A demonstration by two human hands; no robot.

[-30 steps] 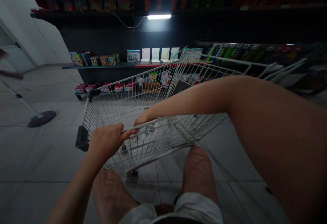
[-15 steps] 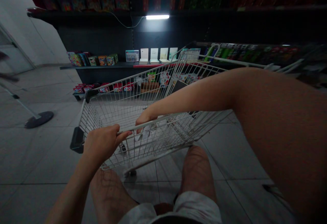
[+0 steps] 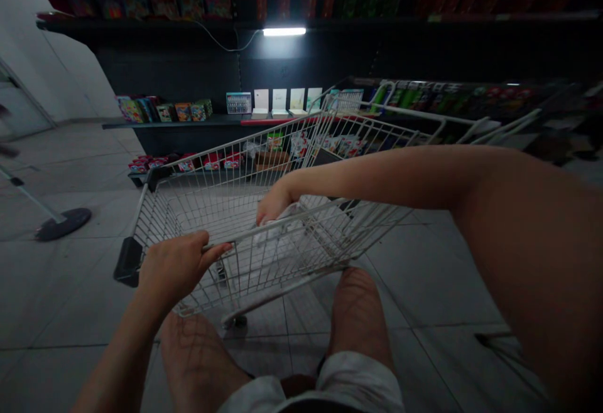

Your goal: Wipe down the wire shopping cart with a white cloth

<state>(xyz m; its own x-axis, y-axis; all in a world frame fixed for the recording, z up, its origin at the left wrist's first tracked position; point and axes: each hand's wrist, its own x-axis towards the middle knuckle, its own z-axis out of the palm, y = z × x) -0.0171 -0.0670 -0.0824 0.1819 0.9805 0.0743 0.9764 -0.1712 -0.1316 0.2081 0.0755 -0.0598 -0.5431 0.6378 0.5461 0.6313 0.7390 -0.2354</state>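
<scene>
A white wire shopping cart [image 3: 188,177] stands on the tiled floor right in front of me. My left hand [image 3: 172,265] is closed around the left part of its handle bar [image 3: 245,232]. My right hand [image 3: 273,201] reaches over the handle into the back of the basket. Its fingers curl down onto something pale there, and the dim light hides what it is and whether it is gripped. My bare knees show below the cart.
Dark shelves with colourful boxes [image 3: 160,112] and cards [image 3: 277,99] run across the back under a strip light [image 3: 284,31]. Low red packs [image 3: 188,163] sit near the floor. A round stand base [image 3: 63,223] is at left. More cart frames [image 3: 471,125] are at right.
The cart has shifted slightly left. My right hand has lifted from the handle bar and moved up and forward into the basket. My left hand keeps its grip.
</scene>
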